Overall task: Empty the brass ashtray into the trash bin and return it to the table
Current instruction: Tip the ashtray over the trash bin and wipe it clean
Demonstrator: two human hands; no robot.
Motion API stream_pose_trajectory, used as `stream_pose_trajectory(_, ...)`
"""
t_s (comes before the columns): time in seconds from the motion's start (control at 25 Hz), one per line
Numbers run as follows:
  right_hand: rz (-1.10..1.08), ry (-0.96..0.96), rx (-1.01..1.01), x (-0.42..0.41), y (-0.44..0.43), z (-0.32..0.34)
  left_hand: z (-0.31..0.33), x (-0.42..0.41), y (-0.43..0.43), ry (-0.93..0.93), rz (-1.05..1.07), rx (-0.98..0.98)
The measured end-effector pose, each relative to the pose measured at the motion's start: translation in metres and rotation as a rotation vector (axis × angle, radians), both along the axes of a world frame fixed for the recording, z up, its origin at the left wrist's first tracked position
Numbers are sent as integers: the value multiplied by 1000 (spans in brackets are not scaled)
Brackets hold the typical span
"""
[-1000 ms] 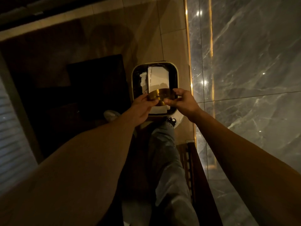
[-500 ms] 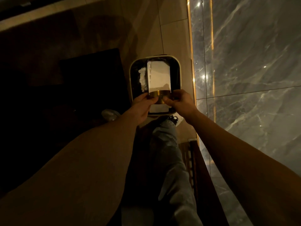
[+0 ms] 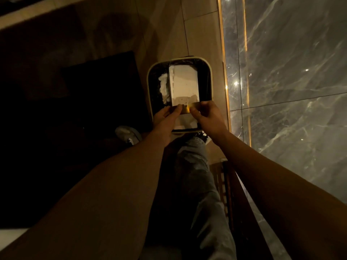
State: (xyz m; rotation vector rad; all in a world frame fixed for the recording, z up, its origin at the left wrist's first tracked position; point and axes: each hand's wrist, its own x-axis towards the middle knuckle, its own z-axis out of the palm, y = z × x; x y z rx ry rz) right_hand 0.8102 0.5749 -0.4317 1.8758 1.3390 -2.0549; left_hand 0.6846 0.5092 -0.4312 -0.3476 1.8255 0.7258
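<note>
I hold the brass ashtray [image 3: 185, 109] between both hands over the trash bin [image 3: 149, 87]. The ashtray is tipped steeply, so only its thin golden edge shows. My left hand [image 3: 165, 120] grips its left side and my right hand [image 3: 206, 117] grips its right side. The bin is rectangular with a pale rim and a dark liner. Inside lie a white box or paper [image 3: 185, 85] and a crumpled white tissue [image 3: 163, 87]. Dark specks lie on the white paper just beyond the ashtray.
A grey marble wall [image 3: 291, 91] with a lit gold strip runs along the right. A dark rug [image 3: 75, 109] covers the floor on the left. My jeans leg [image 3: 197, 175] and shoes stand below the bin. A dark wooden piece [image 3: 231, 194] lies at lower right.
The ashtray has tilted further over the bin, from showing its round face to edge-on. Dark specks now show on the white paper. Both hands stayed on it.
</note>
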Motion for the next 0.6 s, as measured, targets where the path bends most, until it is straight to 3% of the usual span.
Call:
stream_pose_trajectory(0.24, -9, 10, 49, -10, 1, -8, -5, 0, 8, 162, 56, -132)
stream_pose_trajectory(0.6, 70, -6, -7, -7, 8, -15, -10, 2, 13, 138, 57, -124)
